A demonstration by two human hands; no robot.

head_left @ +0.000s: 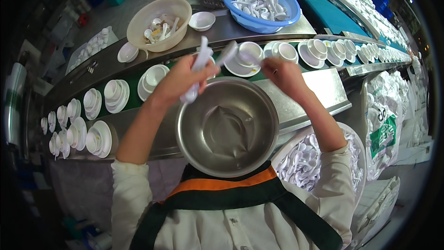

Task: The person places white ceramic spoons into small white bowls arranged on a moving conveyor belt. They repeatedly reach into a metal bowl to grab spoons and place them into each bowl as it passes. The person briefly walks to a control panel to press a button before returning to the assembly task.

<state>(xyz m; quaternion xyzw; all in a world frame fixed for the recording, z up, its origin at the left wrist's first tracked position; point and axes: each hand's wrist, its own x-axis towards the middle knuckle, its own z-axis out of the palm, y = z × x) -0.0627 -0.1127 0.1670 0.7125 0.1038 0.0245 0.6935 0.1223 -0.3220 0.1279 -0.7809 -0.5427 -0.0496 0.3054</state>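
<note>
Tableware workshop | teal conveyor belt (320, 11) | stacked dishes (317, 49) | blue basin (259, 27) of spoons (260, 5)

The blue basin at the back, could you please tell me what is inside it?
The blue basin holds piled white spoons; the upper ones hide whatever lies beneath them.

Shining metal, slick plastic and matt cloth side by side.
The wide bowl (203, 148) is smooth, softly gleaming metal; the held white spoons (202, 56) and stacked dishes (95, 141) look glossy. The blue basin (259, 25) is smooth plastic, the bag (381, 95) shiny, crinkled plastic; pale sleeves (132, 185) and dark apron (222, 200) are matt cloth.
</note>
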